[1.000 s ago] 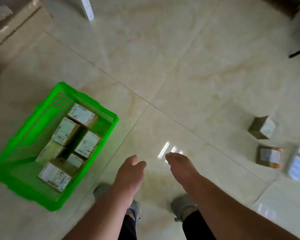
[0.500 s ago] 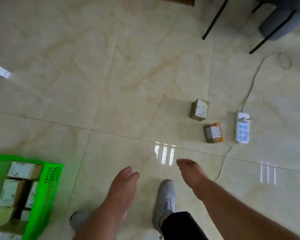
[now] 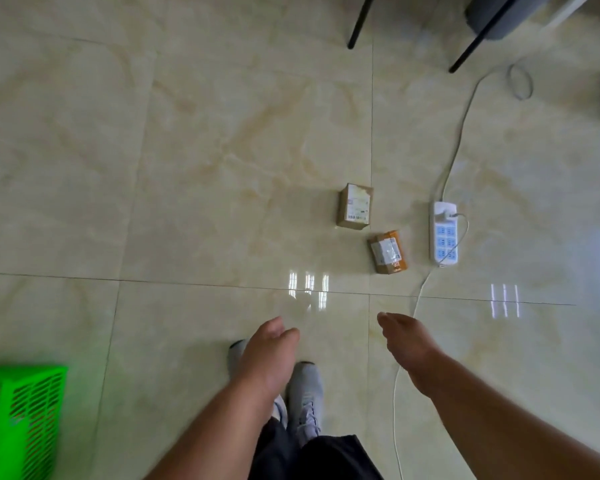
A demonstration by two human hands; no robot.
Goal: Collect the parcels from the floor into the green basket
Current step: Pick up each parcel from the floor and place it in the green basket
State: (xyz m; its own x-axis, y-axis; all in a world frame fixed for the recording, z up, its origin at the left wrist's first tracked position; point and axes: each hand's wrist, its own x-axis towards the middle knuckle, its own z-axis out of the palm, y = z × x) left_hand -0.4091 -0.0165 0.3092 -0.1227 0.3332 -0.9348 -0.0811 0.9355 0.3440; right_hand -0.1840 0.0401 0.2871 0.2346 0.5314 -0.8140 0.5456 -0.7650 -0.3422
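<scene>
Two small cardboard parcels with white labels lie on the tiled floor ahead of me: a brown parcel farther off and an orange-taped parcel nearer, slightly to its right. The green basket shows only its corner at the lower left edge, with a parcel inside barely visible. My left hand and my right hand hang in front of me over the floor, both holding nothing, fingers loosely extended. The orange-taped parcel lies ahead of my right hand, well apart from it.
A white power strip lies right of the parcels, its white cable trailing across the floor past my right arm. Black chair legs and a grey seat stand at the top right. My grey shoes are below my hands.
The view has swung right, away from the basket. The basket has slid to the left edge and the two parcels now sit nearer the centre. Both hands stay empty.
</scene>
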